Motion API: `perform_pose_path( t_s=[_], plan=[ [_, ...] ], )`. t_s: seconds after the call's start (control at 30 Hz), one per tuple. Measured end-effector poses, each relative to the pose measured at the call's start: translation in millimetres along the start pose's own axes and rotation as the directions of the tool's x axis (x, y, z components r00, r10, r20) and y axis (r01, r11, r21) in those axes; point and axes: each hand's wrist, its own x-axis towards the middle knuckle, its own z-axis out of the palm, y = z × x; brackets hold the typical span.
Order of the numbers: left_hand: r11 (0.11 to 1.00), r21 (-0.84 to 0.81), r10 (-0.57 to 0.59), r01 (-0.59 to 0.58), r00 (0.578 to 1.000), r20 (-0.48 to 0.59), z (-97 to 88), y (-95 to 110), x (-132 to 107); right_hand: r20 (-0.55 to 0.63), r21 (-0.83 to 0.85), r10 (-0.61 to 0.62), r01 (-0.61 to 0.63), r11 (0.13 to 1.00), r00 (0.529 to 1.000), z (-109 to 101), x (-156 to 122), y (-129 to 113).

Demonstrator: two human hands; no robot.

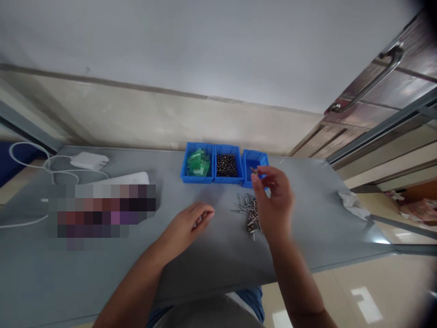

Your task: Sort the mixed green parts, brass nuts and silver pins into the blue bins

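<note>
My right hand point(273, 200) is raised above the grey table point(218, 259), pinching a small metal screw point(254, 171) between thumb and fingertips in front of a blue plastic bin point(254, 160). Below that hand lies a loose pile of metal screws point(251, 212). My left hand point(187, 223) rests near the table with its fingers curled, holding nothing I can see. Two more blue bins stand joined at the back: one holds green parts point(198, 162), the other small dark parts point(226, 165).
A white power adapter point(89, 160) with white cables and a flat white box point(136, 178) lie at the left, next to a pixelated patch. A crumpled white cloth point(353, 205) lies at the right. A door with a metal handle point(382, 77) stands beyond.
</note>
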Motion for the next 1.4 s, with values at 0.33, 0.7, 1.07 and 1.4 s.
perform_pose_path(
  t_s=[0.33,0.7,1.07,1.4],
  plan=[
    [0.999,0.054,-0.002,-0.001,0.999,0.054,0.4,0,1,0.557,-0.461,0.232,0.065,0.885,0.797,-47,-33,71],
    [0.998,0.063,-0.029,0.023,0.995,0.1,5.9,-2,4,0.548,-0.526,0.208,0.14,0.839,0.81,-40,-54,76],
    [0.999,0.048,-0.005,0.001,0.995,0.095,6.6,-4,3,0.416,-0.39,0.193,-0.018,0.921,0.889,-31,-50,70],
    [1.0,-0.011,-0.011,0.012,0.996,0.084,7.3,2,2,0.651,0.216,0.379,-0.639,0.738,0.657,2,-61,46]
  ],
)
